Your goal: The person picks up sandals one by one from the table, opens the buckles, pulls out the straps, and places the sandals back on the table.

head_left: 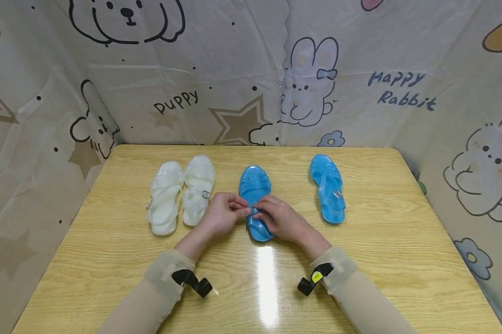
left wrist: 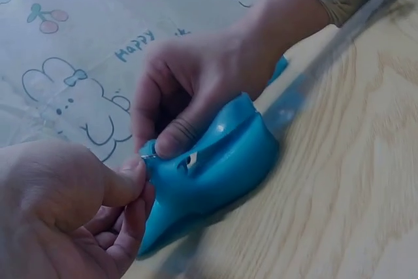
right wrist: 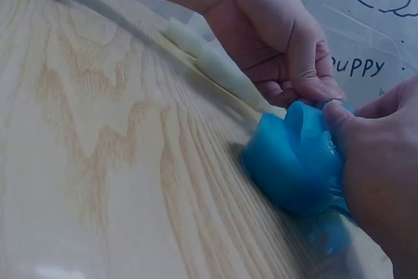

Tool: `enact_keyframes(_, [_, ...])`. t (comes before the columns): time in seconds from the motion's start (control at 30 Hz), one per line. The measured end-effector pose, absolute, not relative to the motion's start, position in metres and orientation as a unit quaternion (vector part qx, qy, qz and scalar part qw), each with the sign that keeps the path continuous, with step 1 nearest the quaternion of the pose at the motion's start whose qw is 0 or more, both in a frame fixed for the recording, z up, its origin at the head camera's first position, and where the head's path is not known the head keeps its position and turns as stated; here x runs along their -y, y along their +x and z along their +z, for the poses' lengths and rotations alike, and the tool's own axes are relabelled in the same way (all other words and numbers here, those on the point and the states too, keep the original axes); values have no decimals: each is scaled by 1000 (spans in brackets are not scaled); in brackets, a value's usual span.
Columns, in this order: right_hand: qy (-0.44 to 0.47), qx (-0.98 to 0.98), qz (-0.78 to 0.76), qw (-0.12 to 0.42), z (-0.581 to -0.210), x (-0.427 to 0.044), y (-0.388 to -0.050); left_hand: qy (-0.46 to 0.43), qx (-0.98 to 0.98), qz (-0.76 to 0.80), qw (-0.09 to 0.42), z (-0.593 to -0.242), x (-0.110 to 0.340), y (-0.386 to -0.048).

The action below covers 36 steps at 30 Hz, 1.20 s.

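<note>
A blue jelly sandal [head_left: 255, 182] lies on the table in front of the person, toe pointing away. Thumb and fingers of the left hand [head_left: 223, 213] pinch the small metal buckle [left wrist: 149, 157] at the sandal's side. From the other side, the right hand [head_left: 285, 219] pinches the blue strap beside that buckle, its thumb on top in the left wrist view. Both hands' fingertips nearly meet there and hide part of the strap. The right wrist view shows the sandal's heel end [right wrist: 284, 161] below the two hands.
A second blue sandal [head_left: 327, 185] with a metal buckle lies to the right. Two whitish sandals, one outer [head_left: 164, 199] and one inner [head_left: 199, 178], lie side by side close to the left hand. Printed cloth [head_left: 242, 69] hangs behind the wooden table [head_left: 384, 260].
</note>
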State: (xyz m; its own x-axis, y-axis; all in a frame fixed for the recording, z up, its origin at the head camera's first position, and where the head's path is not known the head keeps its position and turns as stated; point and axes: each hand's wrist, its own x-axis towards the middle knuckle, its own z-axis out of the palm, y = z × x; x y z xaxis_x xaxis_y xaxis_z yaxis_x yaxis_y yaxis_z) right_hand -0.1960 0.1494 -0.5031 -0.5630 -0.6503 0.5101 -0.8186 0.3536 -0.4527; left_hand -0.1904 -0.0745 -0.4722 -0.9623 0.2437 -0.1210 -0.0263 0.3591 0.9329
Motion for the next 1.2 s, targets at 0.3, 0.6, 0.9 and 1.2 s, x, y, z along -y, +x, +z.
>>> enact_keyframes(0.3, [444, 803, 377, 126, -507, -153, -196, 154, -842, 511, 83, -470, 76, -189])
enact_keyframes(0.6, [416, 800, 417, 112, -511, -155, -196, 226, -861, 454, 27, -483, 82, -187])
enact_keyframes(0.9, [392, 793, 448, 128, -513, -153, -194, 257, -840, 476, 16, -491, 80, -190])
enact_keyframes(1.2, [368, 796, 470, 98, -510, -155, -196, 324, -843, 429, -32, -494, 77, -196])
